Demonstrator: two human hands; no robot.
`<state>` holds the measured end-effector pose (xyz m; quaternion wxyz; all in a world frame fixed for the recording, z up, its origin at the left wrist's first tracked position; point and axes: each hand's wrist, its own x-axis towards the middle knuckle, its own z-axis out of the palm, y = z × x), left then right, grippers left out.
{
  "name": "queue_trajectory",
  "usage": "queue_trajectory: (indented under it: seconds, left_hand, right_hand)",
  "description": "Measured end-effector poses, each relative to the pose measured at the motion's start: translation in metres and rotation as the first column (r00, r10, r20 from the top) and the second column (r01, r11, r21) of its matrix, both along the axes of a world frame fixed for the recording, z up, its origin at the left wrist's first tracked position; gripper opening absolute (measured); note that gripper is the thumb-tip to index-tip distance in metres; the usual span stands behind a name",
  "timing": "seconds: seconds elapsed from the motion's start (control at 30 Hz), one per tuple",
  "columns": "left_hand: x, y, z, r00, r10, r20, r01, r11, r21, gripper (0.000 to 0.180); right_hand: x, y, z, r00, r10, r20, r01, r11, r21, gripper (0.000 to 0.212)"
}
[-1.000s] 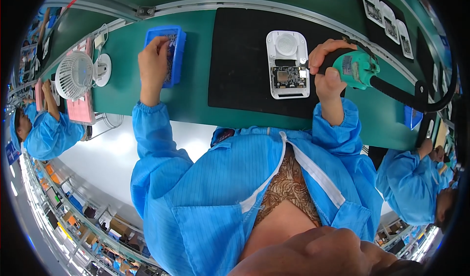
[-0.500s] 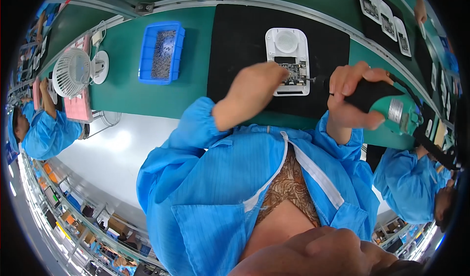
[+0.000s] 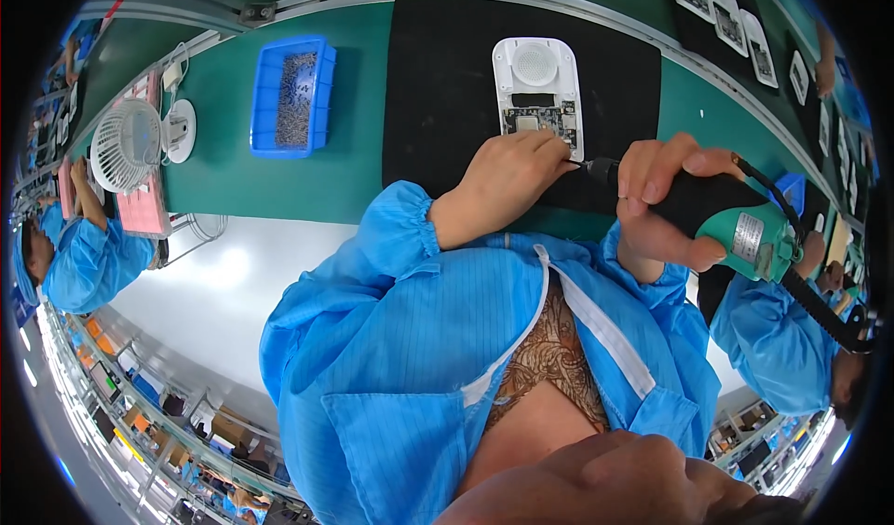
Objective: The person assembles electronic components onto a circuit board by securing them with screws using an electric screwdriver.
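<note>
My right hand [image 3: 656,204] is wrapped around a green and black electric screwdriver [image 3: 745,222], whose bit points left. At the bit's tip are the bent, pinched fingers of my left hand [image 3: 507,178]; whatever they hold is too small or hidden to make out. Just beyond that hand lies a white plastic housing [image 3: 575,87] with a round speaker grille [image 3: 535,65] at its far end. A circuit board [image 3: 562,115] sits in the near part of the housing, and my left hand covers its near edge.
Under the housing is a black mat [image 3: 438,87] on the green table [image 3: 363,78]. Left of it stands a blue bin [image 3: 326,96] of small screws, then a white fan [image 3: 126,148]. More white housings [image 3: 728,24] lie at the far right. Co-workers in blue sit at both sides.
My left hand has moved from above the board toward me, down to the screwdriver's tip. The screwdriver has shifted slightly toward me and to the left in my right hand.
</note>
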<state>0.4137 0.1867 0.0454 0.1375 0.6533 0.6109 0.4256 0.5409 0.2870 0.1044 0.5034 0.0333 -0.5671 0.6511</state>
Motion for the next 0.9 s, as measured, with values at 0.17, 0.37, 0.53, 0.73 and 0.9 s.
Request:
queue_trajectory:
  seconds: [0.17, 0.37, 0.53, 0.73, 0.9]
  left_hand:
    - [0.002, -0.002, 0.002, 0.997, 0.012, -0.082, -0.013, 1.000, -0.016, 0.019]
    - [-0.019, -0.005, 0.013, 0.973, 0.095, -0.209, -0.095, 0.995, 0.009, 0.032]
    - [-0.023, -0.021, 0.010, 0.940, 0.044, -0.337, -0.058, 0.998, -0.030, 0.039]
    - [-0.009, -0.020, -0.001, 0.907, -0.058, -0.417, 0.033, 0.997, -0.068, 0.041]
    - [-0.004, -0.017, -0.002, 0.854, -0.085, -0.513, 0.012, 0.990, -0.143, 0.041]
  right_hand:
    - [-0.002, -0.007, 0.001, 0.989, -0.097, 0.114, 0.088, 0.993, 0.084, 0.079]
    - [0.000, -0.006, -0.015, 0.972, -0.216, 0.096, 0.211, 0.976, 0.053, 0.073]
    - [0.002, -0.004, -0.025, 0.959, -0.250, 0.134, 0.247, 0.968, 0.041, 0.071]
    - [-0.002, -0.006, -0.027, 0.942, -0.273, 0.194, 0.269, 0.962, 0.045, 0.071]
    - [-0.002, -0.005, -0.031, 0.932, -0.294, 0.213, 0.293, 0.955, 0.035, 0.072]
